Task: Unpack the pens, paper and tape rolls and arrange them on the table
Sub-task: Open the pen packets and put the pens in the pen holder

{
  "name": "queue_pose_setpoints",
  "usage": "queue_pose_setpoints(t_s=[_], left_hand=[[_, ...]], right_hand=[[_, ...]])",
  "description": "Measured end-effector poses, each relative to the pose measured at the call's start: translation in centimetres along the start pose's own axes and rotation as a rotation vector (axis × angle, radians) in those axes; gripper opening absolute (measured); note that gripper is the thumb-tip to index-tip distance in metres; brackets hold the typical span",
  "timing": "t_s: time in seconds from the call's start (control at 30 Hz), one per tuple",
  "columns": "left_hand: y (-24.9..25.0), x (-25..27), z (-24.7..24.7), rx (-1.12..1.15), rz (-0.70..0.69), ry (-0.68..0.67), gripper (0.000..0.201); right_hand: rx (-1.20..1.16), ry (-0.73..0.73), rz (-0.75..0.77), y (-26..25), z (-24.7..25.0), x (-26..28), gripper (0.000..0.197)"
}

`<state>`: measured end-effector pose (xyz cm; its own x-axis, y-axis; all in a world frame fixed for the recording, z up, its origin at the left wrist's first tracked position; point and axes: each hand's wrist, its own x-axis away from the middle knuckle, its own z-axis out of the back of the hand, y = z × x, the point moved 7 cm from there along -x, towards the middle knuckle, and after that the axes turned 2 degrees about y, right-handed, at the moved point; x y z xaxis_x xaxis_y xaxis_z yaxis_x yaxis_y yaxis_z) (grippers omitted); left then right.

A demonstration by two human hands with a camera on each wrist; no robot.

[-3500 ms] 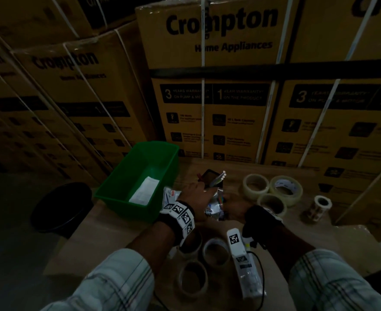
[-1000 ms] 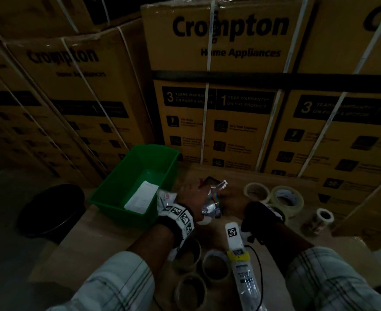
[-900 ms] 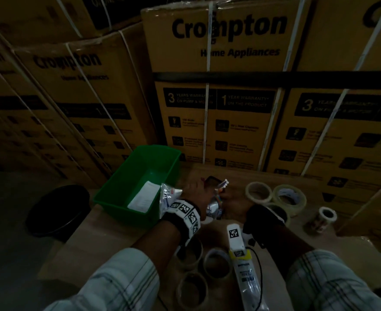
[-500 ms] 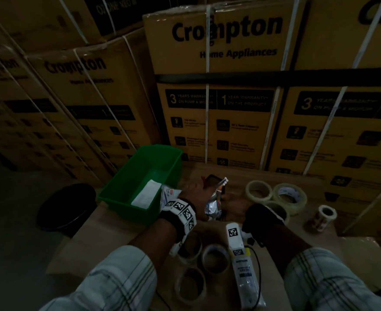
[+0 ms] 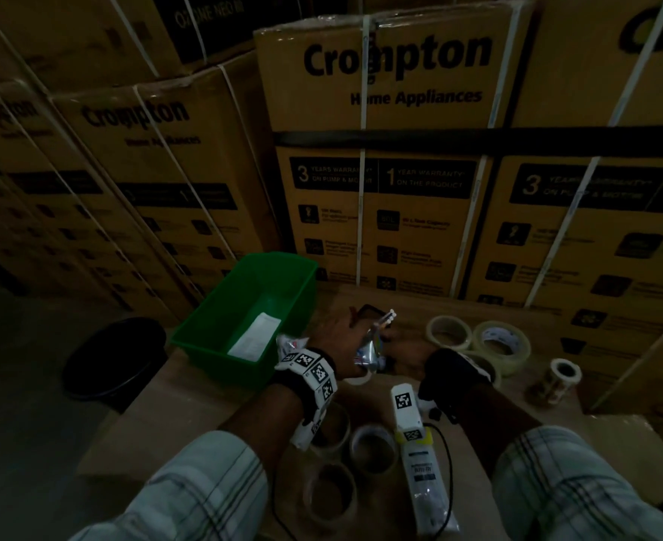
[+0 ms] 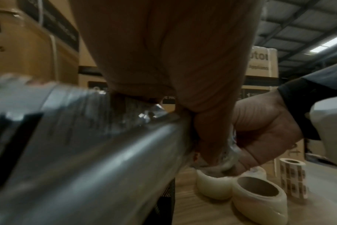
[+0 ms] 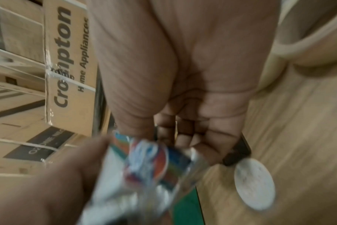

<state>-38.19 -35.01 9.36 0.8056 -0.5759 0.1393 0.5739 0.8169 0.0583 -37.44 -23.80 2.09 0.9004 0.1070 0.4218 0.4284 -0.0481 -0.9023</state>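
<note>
Stacked Crompton cartons (image 5: 373,158) wall in the scene from nine round to three o'clock, which leaves only the wooden table (image 5: 212,404) as working room. On it, at about ten o'clock from the hands, sits the green bin (image 5: 220,314); a slip of white paper (image 5: 255,339) lies on its floor, not yet unpacked.

Tape rolls are already out in two groups: a cluster of three (image 5: 365,452) at six o'clock, near the person's body, and pale rolls (image 5: 494,345) at two o'clock, with a small printed label roll (image 5: 558,380) standing upright just beyond them at three. Grouping them at the edges keeps the middle free for handling.

There, both hands meet over a silvery pen packet (image 5: 367,351). The left hand (image 5: 339,337) has its fingers curled round the packet's body, apparently steadying it while the contents come out. The right hand (image 5: 402,345) closes on the packet's lower end, fingers bent inward in the right wrist view; whether it pinches the foil or the pens inside I cannot tell. White pen ends (image 5: 388,318) stick out of the packet's top at twelve o'clock, so the pens look partly freed, and the step in hand is probably drawing them out.

A dark phone-like object (image 5: 365,312) lies just behind the left hand.
</note>
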Motion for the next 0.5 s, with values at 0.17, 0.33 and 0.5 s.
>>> queue_pose_setpoints(t_s=[0.17,0.33,0.5], left_hand=[[-2.4,0.3,-2.0,0.226,0.093,-0.030,0.106],[-4.4,0.6,-4.7,0.248,0.173,0.006,0.101],[-6.0,0.1,-7.7,0.287,0.243,-0.067,0.093]], right_hand=[[0.079,0.029,0.049,-3.1,1.1,0.8,0.019],[0.408,0.309,0.258,-9.1,4.3,1.3,0.026],[0.603,0.532,0.410,-12.2,4.5,1.2,0.011]])
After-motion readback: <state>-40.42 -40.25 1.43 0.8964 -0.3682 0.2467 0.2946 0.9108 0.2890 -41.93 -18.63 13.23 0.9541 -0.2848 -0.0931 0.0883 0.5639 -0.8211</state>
